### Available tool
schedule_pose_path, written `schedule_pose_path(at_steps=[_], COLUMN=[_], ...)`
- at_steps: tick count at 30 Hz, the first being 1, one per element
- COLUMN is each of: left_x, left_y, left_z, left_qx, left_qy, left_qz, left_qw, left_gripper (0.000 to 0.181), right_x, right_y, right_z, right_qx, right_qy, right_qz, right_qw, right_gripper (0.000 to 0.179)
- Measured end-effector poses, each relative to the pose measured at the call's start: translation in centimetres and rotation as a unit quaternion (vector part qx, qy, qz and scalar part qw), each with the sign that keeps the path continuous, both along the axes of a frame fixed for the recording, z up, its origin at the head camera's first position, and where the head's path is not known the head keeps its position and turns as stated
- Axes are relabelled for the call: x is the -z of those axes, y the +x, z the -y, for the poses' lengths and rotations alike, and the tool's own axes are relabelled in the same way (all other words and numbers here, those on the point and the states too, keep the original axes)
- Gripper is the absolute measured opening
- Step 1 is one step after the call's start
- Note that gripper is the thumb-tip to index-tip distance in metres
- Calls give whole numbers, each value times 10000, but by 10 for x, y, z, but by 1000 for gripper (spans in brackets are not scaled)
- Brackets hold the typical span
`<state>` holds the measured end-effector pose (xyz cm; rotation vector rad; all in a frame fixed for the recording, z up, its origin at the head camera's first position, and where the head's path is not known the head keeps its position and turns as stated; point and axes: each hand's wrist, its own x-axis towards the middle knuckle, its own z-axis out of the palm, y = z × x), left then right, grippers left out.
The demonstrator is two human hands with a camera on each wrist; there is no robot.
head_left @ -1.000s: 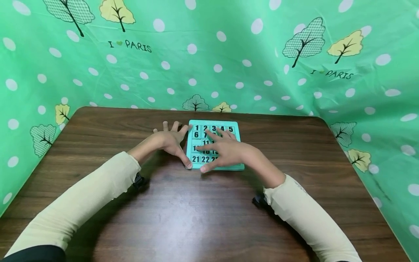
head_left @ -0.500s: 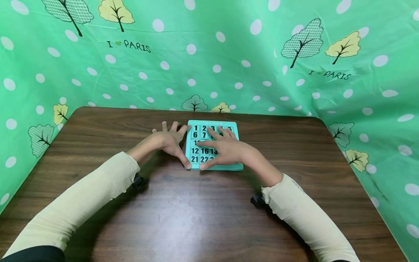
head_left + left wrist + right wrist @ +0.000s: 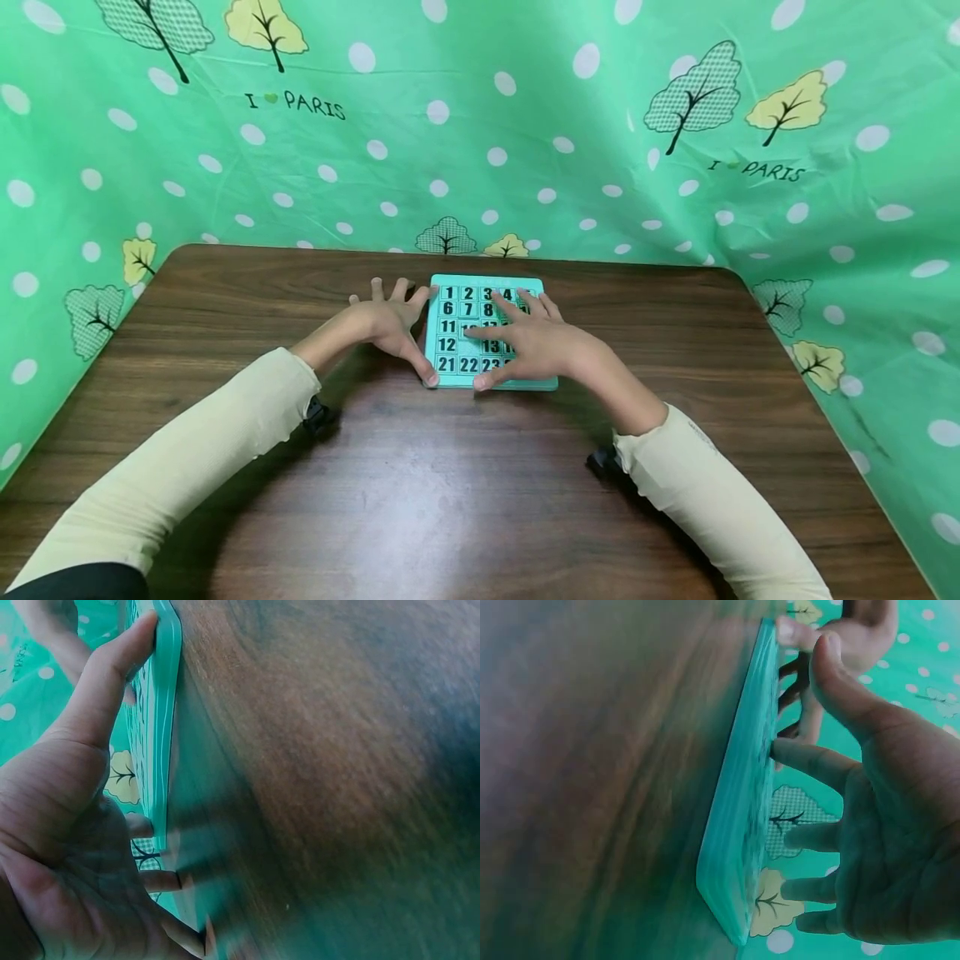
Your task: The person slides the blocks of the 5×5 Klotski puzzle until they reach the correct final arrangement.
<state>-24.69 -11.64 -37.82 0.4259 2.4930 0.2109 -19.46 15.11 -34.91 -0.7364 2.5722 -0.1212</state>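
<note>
At left, one pale sleeve (image 3: pixel 202 450) runs to a near end that is cut off; one black device (image 3: pixel 320 415) sits partly hidden under its cuff. The left hand (image 3: pixel 390 321) stands beside the single turquoise number board (image 3: pixel 468 310), five digits spread wide, thumb on the near left corner, index fingertip at the far left one, gripping nothing. The board lies flat on the far half of one brown table (image 3: pixel 435 483), about midway across. I count five rows down its left side; 1 to 4, 6, 7, 11, 12, 13, 21 and 22 are legible, most right-hand tiles are covered. A bare spot lies between 12 and 13. Above them the right hand (image 3: pixel 540 343) has fingers spread and nearly straight, holding nothing, its index tip on the board over a half-hidden number. At right follow a second black device (image 3: pixel 603 464) and a second pale sleeve (image 3: pixel 712 492), likewise cut off. Behind, one green cloth (image 3: pixel 465 133) bears two PARIS inscriptions.
</note>
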Motion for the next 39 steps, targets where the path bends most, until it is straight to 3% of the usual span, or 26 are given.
schedule_pose_path(at_steps=[2, 3, 4, 7, 11, 18, 22, 26, 32, 39], left_x=[-4, 2, -3, 7, 9, -6, 3, 11, 0, 11], left_y=[2, -2, 0, -5, -5, 3, -2, -6, 1, -3], left_z=[-1, 0, -1, 0, 0, -2, 0, 1, -1, 5], left_qx=[-20, -31, -43, -29, -19, -44, -20, 19, -2, -73], left_qy=[21, 5, 19, -60, -116, 61, -35, -75, 93, 173], left_qz=[53, 37, 70, 20, -41, 53, 18, -33, 2, -105], left_qw=[10000, 10000, 10000, 10000, 9999, 10000, 10000, 10000, 10000, 9998], left_gripper=[168, 170, 168, 173, 176, 167, 170, 175, 172, 175], right_x=[0, 0, 0, -1, -2, -8, 0, 4, -1, -1], right_y=[-5, -5, -5, 0, 7, 3, -5, -5, 7, 1], right_z=[2, 3, 5, 12, 14, 5, 15, 22, 16, 3], right_qx=[43, 36, 10, -222, -401, -175, -178, -183, -476, 114], right_qy=[26, 0, -57, -237, -322, -195, -452, -342, -440, -402], right_qz=[-67, -93, -87, -23, 126, -9, 47, 68, 347, -23], right_qw=[10000, 10000, 9999, 9995, 9986, 9997, 9988, 9992, 9973, 9991], right_gripper=[86, 85, 84, 84, 82, 74, 84, 87, 83, 84])
